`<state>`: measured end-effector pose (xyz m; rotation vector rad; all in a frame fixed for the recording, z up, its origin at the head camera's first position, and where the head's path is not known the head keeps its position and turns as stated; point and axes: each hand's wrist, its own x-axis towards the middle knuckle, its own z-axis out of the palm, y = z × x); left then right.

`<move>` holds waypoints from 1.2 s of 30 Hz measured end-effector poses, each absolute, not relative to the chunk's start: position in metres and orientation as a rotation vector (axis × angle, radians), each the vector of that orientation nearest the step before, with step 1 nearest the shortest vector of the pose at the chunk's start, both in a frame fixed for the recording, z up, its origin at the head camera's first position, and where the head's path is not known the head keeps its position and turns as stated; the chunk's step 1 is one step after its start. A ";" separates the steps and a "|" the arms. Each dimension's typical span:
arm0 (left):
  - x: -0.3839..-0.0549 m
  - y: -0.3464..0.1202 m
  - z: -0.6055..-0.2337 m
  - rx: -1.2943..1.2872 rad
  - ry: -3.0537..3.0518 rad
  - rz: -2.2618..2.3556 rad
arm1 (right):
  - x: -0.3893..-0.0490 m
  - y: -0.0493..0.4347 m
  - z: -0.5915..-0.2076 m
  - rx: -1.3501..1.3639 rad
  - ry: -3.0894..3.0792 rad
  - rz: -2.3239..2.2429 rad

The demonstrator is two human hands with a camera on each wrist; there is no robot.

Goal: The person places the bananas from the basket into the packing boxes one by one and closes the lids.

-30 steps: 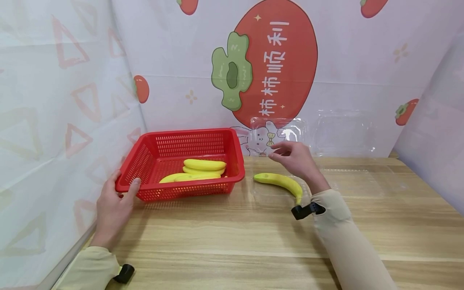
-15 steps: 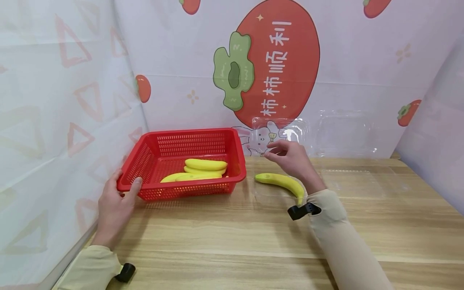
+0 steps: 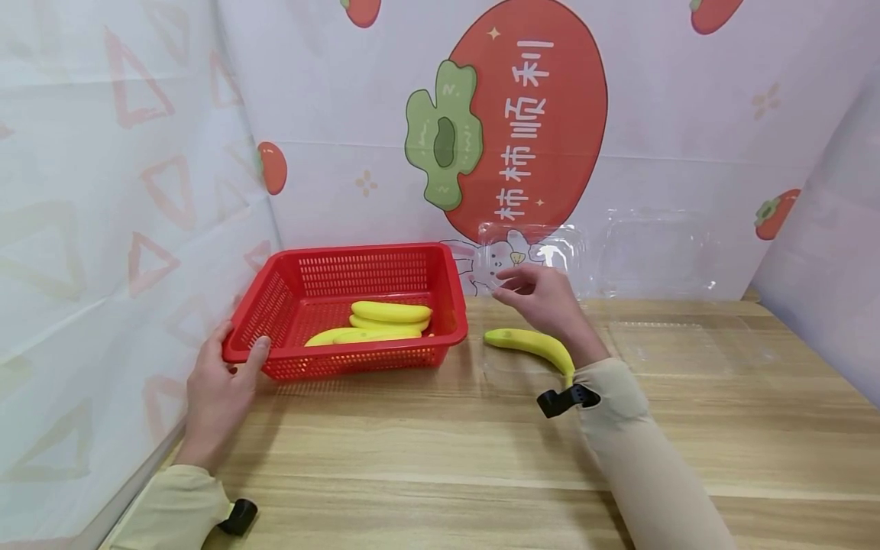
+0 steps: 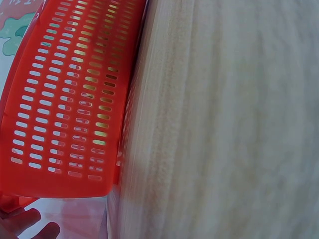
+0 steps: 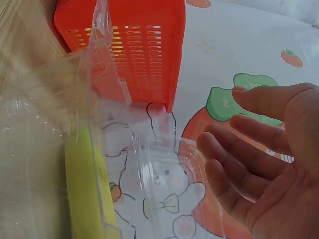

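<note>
Pinching in the left hand [image 3: 223,393] a rim corner of the slotted red plastic basket [image 3: 357,362], with smooth, curved bananas [image 3: 389,312] inside, right of that grip, and farther right holding the right hand [image 3: 543,298], loosely spread, above a clear container [image 3: 500,372] with a lone banana [image 3: 532,343].

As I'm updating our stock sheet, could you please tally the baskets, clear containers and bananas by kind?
Red basket: 1
Clear containers: at least 2
Bananas: at least 5 (4 or more in the basket, 1 in the left container)
Total: at least 8
</note>
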<state>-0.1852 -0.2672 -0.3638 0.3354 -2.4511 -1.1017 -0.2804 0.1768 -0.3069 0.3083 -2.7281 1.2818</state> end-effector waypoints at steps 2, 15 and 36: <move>-0.185 -0.267 -0.364 0.339 -2.451 -1.097 | -0.280 0.175 -0.307 0.323 -2.725 1.288; -0.184 -0.269 -0.363 0.338 -2.461 -1.096 | -0.279 0.167 -0.305 0.334 -2.705 1.300; -0.185 -0.265 -0.364 0.301 -2.421 -1.158 | -0.271 0.140 -0.318 0.468 -2.609 1.281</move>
